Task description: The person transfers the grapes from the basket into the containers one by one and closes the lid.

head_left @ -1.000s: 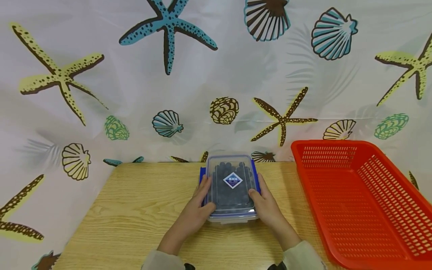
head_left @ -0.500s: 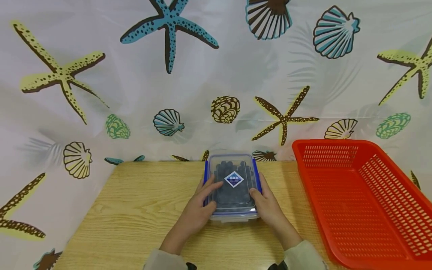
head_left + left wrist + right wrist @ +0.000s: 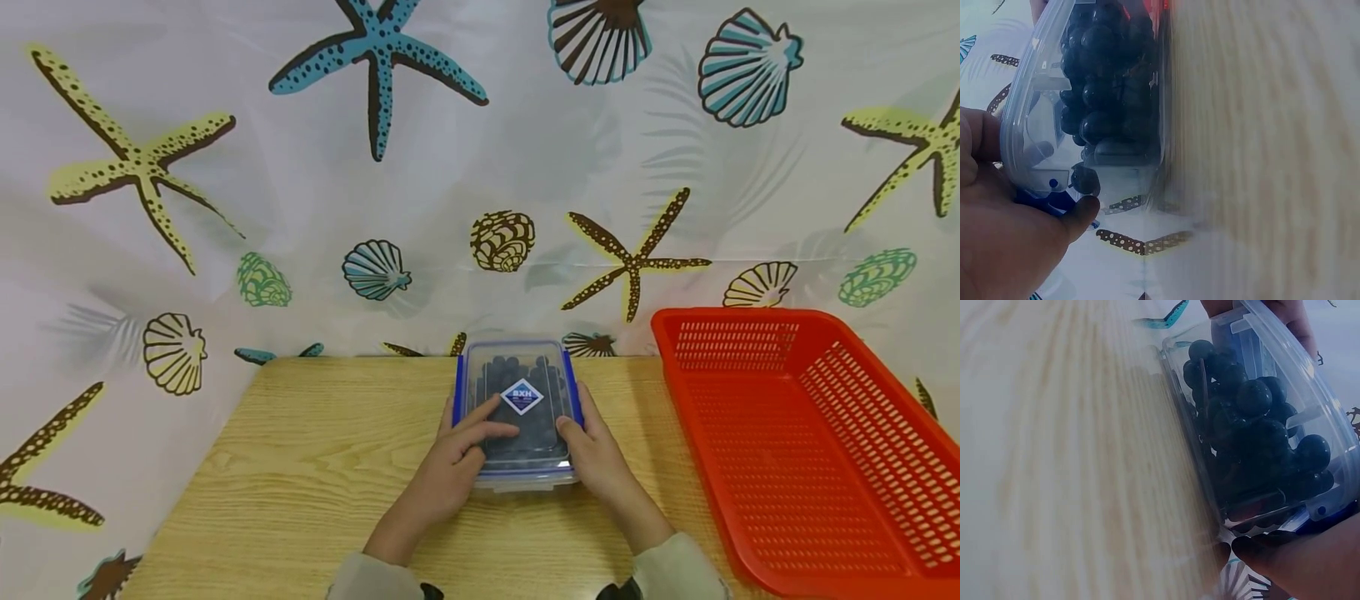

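Note:
In the head view, a clear lidded food container (image 3: pixel 558 350) with blue side latches and a diamond label sits on the wooden table. Dark round fruit like grapes (image 3: pixel 1254 398) fill much of it. My left hand (image 3: pixel 442 475) lays two extended fingers on the lid, beside the label. Another of its fingers touches the left side near the blue latch (image 3: pixel 1054 203). My right hand (image 3: pixel 600 458) grips the right side, thumb on the lid edge and fingers along the wall. The undersides of both hands are partly hidden.
A large red plastic basket (image 3: pixel 693 450) stands right of the container, its inside facing up. The wooden table (image 3: pixel 315 450) extends to the left. A cloth (image 3: pixel 442 167) printed with starfish and shells hangs behind the table.
The left blue latch flap stood out from the container's side and now lies against it. My left fingers have moved from the left edge onto the lid. My right hand keeps its grip.

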Available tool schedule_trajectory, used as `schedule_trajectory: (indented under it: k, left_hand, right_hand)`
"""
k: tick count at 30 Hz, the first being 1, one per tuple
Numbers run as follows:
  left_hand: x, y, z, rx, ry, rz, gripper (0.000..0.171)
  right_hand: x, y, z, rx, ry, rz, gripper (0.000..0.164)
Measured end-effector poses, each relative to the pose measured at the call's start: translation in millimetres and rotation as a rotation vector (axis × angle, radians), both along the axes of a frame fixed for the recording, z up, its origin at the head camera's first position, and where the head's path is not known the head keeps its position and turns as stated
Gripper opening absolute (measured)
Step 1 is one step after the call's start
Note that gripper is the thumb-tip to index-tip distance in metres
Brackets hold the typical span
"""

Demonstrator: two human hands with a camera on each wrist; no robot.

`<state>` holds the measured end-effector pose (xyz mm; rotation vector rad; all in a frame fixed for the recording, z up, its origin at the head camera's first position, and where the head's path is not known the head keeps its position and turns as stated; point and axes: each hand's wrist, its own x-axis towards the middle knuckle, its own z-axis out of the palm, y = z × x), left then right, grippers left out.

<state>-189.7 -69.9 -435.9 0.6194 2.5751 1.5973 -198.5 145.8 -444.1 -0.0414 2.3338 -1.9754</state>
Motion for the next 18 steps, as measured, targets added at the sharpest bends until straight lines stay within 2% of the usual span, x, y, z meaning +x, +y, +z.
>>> schedule_trajectory:
  k: [11,18]
  left_hand:
    - [3.2,7.5,3.8,-0.071,0.148,-0.029,0.057]
    - [1.8,6.2,1.0,-0.043,0.133,-0.04,0.058]
  right_hand:
    - [-1.0,-0.1,-0.4,0.019,0.01,0.017,0.068]
    - [-0.4,-0.4,0.6,0.02,0.008,0.016,0.068]
